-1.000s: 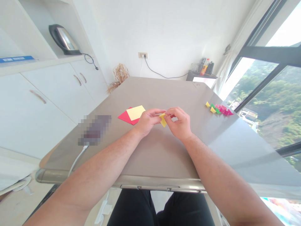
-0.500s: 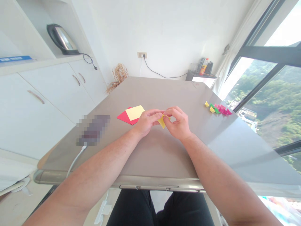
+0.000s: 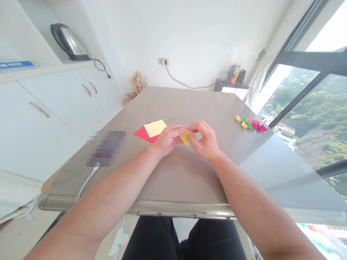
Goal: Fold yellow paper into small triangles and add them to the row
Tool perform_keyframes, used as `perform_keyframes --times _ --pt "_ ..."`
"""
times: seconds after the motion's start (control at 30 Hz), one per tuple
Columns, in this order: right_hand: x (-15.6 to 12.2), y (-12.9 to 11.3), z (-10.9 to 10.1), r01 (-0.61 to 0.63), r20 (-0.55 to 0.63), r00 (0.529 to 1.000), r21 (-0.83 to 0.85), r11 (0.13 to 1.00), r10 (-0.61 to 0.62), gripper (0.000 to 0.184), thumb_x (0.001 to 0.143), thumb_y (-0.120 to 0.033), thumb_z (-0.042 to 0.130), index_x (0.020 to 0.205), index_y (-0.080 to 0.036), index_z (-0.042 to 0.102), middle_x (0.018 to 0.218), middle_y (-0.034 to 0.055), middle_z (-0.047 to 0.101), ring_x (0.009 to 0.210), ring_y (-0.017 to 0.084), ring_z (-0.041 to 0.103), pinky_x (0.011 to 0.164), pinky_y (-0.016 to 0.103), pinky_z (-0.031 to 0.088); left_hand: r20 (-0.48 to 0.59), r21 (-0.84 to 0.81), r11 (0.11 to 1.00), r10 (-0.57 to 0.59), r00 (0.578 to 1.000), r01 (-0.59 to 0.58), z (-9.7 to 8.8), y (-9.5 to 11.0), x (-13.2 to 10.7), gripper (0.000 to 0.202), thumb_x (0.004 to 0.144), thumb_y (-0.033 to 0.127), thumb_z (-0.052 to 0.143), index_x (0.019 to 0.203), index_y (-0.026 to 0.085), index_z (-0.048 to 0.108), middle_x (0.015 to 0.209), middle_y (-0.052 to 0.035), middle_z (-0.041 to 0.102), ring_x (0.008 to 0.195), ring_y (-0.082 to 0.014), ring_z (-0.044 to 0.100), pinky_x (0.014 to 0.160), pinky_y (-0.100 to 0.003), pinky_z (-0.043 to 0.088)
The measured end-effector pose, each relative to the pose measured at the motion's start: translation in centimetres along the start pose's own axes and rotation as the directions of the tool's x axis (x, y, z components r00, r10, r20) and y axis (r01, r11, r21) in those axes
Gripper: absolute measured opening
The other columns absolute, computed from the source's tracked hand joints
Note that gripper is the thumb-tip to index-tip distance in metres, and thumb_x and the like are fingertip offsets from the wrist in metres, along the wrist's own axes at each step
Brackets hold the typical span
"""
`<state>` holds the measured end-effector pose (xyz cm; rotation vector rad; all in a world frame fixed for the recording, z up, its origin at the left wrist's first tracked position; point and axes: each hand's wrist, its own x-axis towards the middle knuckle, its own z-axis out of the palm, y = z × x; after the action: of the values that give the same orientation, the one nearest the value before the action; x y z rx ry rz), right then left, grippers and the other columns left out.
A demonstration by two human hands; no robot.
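Between my hands, above the grey table (image 3: 179, 173), is a small yellow piece of folded paper (image 3: 185, 138) with a corner pointing down toward me. My left hand (image 3: 168, 138) grips its left side, thumb on top and fingers behind. On the right side, my right hand (image 3: 204, 140) pinches the paper between thumb and fingers, partly covering it. Left of my left hand lies a pale yellow paper sheet (image 3: 155, 128), overlapping a red paper sheet (image 3: 143, 134).
Several small folded paper pieces (image 3: 252, 124) in yellow, green and pink stand at the table's right side, near the window. A blurred dark device (image 3: 107, 148) with a white cable (image 3: 86, 182) lies at the left. A kettle (image 3: 71, 42) sits on the shelf.
The fingers have shifted slightly on the yellow paper, and more of its face shows between them. The view has tilted a little; the other things stay in place.
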<state>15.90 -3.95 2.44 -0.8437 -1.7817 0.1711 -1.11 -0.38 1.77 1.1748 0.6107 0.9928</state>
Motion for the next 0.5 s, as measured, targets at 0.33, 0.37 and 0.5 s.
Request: perform_keyframes --times 0.33,0.37,0.5 --pt "-0.1 0.9 0.0 -0.046 0.073 0.996 -0.001 0.999 0.046 0.013 0.083 -0.018 0.059 0.088 -0.025 0.069 0.109 0.0053 0.072 0.094 0.019 0.067 0.081 0.036 0.057 -0.093 -0.131 0.987 -0.109 0.99 0.096 -1.0 0.1 0.8 0.018 0.083 0.032 0.069 0.085 0.016 0.077 0.095 -0.0076 0.076 0.087 -0.0199 0.07 0.081 -0.033 0.059" --pt "-0.2 1.0 0.0 -0.068 0.076 0.995 0.003 0.998 0.067 0.012 0.084 -0.018 0.06 0.088 -0.025 0.07 0.107 0.0048 0.072 0.093 0.018 0.067 0.079 0.035 0.058 -0.097 -0.142 0.984 -0.121 0.988 0.107 -0.9 0.1 0.8 0.017 0.083 0.031 0.069 0.085 0.016 0.077 0.094 -0.0075 0.076 0.085 -0.0188 0.07 0.08 -0.032 0.059" --pt "-0.3 1.3 0.2 -0.119 0.066 0.991 0.018 0.993 0.117 0.01 0.086 -0.02 0.062 0.084 -0.024 0.071 0.101 0.0037 0.073 0.082 0.016 0.068 0.071 0.032 0.057 -0.135 -0.114 0.986 -0.133 0.982 0.118 -0.6 0.0 0.6 0.02 0.085 0.03 0.069 0.091 0.013 0.077 0.102 -0.0096 0.075 0.087 -0.0179 0.07 0.079 -0.031 0.061"
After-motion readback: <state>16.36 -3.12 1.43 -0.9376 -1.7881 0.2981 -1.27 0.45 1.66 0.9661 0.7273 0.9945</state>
